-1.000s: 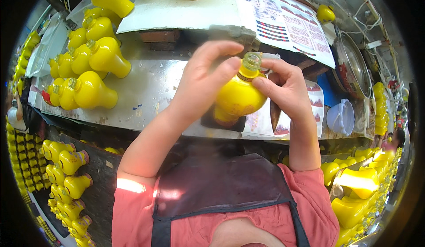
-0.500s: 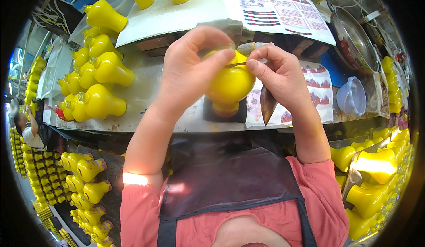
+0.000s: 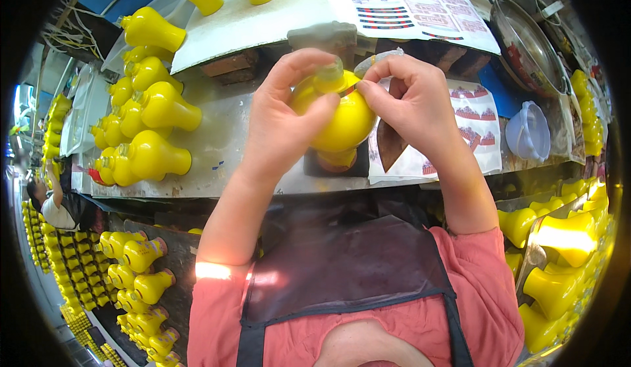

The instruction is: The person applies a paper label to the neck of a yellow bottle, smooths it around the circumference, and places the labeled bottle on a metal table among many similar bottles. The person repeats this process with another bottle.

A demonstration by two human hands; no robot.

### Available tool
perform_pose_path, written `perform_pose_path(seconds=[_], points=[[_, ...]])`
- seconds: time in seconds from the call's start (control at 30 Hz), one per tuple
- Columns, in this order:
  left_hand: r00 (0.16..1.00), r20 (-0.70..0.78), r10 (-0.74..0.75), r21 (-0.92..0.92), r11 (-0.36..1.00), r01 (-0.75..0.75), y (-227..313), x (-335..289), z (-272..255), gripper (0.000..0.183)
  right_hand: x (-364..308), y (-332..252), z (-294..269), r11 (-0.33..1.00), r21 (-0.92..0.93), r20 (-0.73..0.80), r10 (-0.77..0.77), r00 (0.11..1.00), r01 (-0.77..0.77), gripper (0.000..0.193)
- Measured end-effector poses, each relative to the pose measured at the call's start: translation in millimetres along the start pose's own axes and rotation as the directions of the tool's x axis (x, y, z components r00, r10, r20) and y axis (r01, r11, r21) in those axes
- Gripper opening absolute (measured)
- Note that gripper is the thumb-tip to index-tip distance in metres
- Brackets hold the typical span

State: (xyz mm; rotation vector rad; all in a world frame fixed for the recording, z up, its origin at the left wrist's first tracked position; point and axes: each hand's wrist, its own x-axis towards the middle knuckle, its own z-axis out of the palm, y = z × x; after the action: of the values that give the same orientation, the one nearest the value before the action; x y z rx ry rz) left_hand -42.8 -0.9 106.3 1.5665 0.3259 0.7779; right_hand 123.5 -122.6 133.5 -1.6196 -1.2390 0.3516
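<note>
A glossy yellow bottle (image 3: 347, 127) with a rounded shoulder and a pale, uncoloured neck stands on a dark pad (image 3: 358, 164) in front of me. Around its neck and shoulder my left hand (image 3: 279, 104) is curled, the thumb pressed against the yellow surface. A thin dark decal strip (image 3: 349, 90) lies across the shoulder below the neck. My right hand (image 3: 411, 97) pinches the strip's end between thumb and forefinger. From under my right palm sticks a brown, pointed flat scraper (image 3: 390, 147), seemingly tucked in the other fingers.
Several yellow bottles (image 3: 158, 153) lie on the left of the bench. Decal sheets (image 3: 470, 127) are at the right, beside a pale blue bucket (image 3: 528, 134). A raised white board (image 3: 263, 28) holds more bottles and sheets. Racks of bottles (image 3: 559, 288) flank me; another person (image 3: 56, 209) is far left.
My left fingers have come down around the bottle's neck and shoulder. The strip's visible part has become shorter, lying closer to the bottle. The scraper has tilted slightly.
</note>
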Motion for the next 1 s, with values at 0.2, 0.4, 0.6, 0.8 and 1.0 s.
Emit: perform_pose_path(seconds=[0.2, 0.4, 0.6, 0.8, 1.0], points=[[1.0, -0.016, -0.011, -0.02, 1.0, 0.01, 6, -1, 2, 0.041, 12, -4, -5, 0.998, -0.053, 0.07, 0.04, 0.997, -0.036, 0.02], [0.994, -0.065, 0.085, 0.39, 0.919, -0.053, 26, 6, 5, 0.017, 10, -3, -7, 0.996, -0.007, 0.12, 0.094, 0.988, -0.093, 0.022], [0.994, 0.014, 0.109, 0.137, 0.984, -0.11, 35, 10, 2, 0.011, 7, 10, -17, 0.98, 0.131, 0.162, 0.129, 0.978, -0.151, 0.021], [0.993, -0.022, 0.113, 0.206, 0.973, -0.106, 27, 6, -6, 0.014, -9, 12, -13, 0.97, 0.119, 0.154, 0.193, 0.969, -0.212, 0.021], [1.0, 0.03, 0.004, -0.088, 0.996, -0.002, 16, 12, -14, 0.018, 5, 16, -7, 0.948, -0.116, 0.035, -0.295, 0.955, 0.297, 0.018]])
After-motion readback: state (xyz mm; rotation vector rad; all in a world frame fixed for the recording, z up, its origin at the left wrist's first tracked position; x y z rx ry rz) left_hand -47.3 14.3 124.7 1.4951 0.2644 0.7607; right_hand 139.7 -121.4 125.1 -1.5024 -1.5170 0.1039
